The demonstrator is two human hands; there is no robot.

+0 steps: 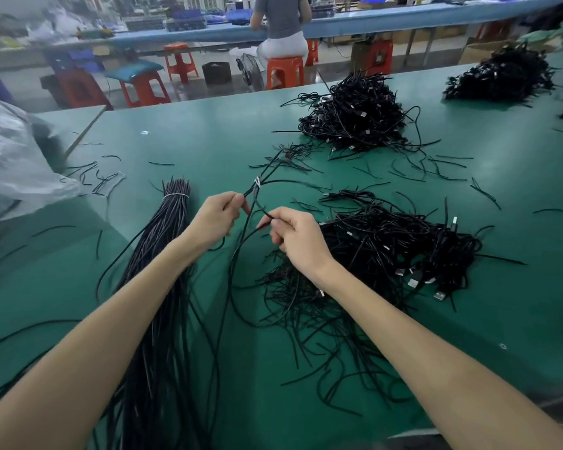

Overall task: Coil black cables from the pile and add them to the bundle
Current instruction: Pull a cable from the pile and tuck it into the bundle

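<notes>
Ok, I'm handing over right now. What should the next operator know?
Left hand: pinches a cable above the table.
Right hand: pinches what looks like the same cable, close by.
Bundle: lies left of the hands, tied with a white band.
Pile: right of the hands, large.
Done: the bundle holds many cables.
Left: coil this cable, add it to the bundle, then work through the pile.
</notes>
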